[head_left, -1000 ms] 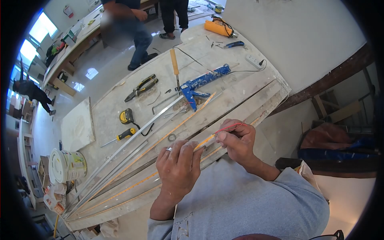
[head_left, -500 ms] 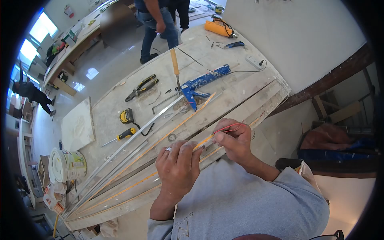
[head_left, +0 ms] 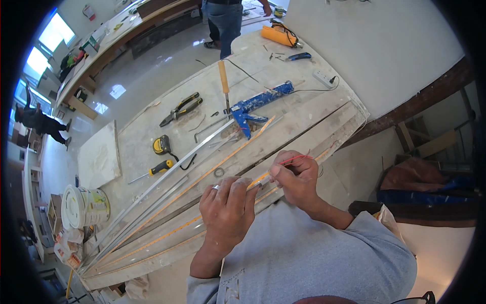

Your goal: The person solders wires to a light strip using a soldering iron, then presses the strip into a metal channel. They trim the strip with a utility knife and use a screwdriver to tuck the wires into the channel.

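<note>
Wire [head_left: 294, 159], thin and red, arcs along the right hand [head_left: 295, 180].

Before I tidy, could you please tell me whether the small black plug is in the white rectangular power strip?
In, apparently: the black plug sits against the white power strip, no gap visible.

Head-worn view, forward and downward

Beneath left hand [head_left: 228, 207]: orange strip [head_left: 259, 180], section hidden. Within right hand [head_left: 297, 178]: red wire [head_left: 295, 159], partly obscured by fingers.
</note>
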The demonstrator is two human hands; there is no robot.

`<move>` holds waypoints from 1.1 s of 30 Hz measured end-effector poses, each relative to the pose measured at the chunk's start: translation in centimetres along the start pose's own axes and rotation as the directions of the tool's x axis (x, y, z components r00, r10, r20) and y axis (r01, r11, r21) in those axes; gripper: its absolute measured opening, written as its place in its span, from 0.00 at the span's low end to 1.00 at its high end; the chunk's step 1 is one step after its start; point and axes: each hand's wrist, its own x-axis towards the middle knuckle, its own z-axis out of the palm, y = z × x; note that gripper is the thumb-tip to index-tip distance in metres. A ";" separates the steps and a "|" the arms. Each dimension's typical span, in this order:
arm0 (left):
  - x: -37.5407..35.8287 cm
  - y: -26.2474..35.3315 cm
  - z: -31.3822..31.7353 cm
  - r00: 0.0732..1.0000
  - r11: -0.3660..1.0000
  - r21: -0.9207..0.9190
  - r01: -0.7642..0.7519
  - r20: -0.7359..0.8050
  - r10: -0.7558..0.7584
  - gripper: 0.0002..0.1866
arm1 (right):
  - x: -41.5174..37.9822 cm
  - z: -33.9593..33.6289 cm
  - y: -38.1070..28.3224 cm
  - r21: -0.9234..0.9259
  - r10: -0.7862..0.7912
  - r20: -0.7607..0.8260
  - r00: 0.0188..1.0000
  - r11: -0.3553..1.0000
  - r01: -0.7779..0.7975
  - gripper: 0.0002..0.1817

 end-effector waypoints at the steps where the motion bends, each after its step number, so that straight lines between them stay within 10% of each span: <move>1: 0.0 0.0 0.0 1.000 1.000 0.001 -0.001 -0.001 0.001 0.10 | 0.0 0.1 0.0 0.000 0.000 -0.001 1.000 1.000 0.000 0.05; 33: -4.0 -3.9 -3.3 0.962 0.962 -0.104 0.251 0.137 -0.236 0.10 | 0.4 0.1 2.8 0.253 0.188 -0.101 0.977 0.955 -0.158 0.09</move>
